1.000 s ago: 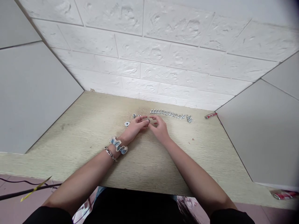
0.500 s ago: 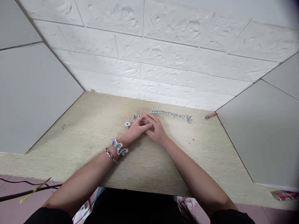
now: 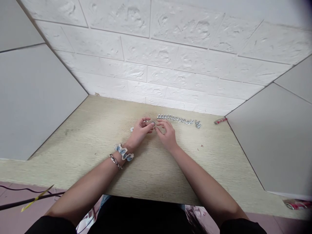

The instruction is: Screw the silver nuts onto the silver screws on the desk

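Both hands meet over the middle of a pale wooden table (image 3: pixel 85 139). My left hand (image 3: pixel 140 130), with a blue scrunchie and a chain bracelet on the wrist, pinches a small silvery metal part (image 3: pixel 153 123) at its fingertips. My right hand (image 3: pixel 166 135) is right beside it, fingers curled loosely and touching the same part. A row of several small metal fasteners (image 3: pixel 177 119) lies just behind my right hand. A round metal washer (image 3: pixel 132 129) peeks out left of my left hand, mostly hidden by it.
A red pen-like object (image 3: pixel 219 121) lies at the table's far right corner. A white brick-pattern wall stands behind, grey panels at both sides. A dark cable (image 3: pixel 26 200) and a red item (image 3: pixel 296 204) lie on the floor below the table's near edge.
The hands were pressed together half a second ago; now they have parted slightly and lifted, the left hand moving back and covering the loose parts on its left.
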The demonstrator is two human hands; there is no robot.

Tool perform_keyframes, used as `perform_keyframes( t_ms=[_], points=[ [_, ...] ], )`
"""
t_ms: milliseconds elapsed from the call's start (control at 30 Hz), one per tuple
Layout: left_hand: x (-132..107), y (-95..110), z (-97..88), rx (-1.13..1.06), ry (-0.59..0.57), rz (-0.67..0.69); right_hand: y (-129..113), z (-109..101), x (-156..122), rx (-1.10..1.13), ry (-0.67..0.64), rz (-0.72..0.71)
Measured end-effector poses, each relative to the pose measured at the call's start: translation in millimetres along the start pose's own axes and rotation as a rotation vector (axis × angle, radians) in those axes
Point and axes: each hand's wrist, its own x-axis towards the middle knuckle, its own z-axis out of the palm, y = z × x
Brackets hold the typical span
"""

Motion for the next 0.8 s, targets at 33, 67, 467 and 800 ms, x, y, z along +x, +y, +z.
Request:
perform_keyframes(
  t_ms=[33, 67, 467, 800],
  points=[
    [-0.9, -0.2, 0.8, 0.011, -0.031, -0.010, 0.5, 0.2, 0.1, 0.004, 0.003, 0.012],
    [-1.5, -0.4, 1.1, 0.025, -0.056, -0.016, 1.1, 0.4, 0.1, 0.007, 0.003, 0.022],
    [1.0, -1.5, -5.3, 0.230, -0.193, -0.002, 6.8, -0.8, 0.2, -0.015, -0.110, 0.023],
    [0.4, -3.6, -5.9, 0.168, -0.194, -0.032, 0.5, -0.2, 0.0, 0.035, -0.072, -0.026]
  ],
)
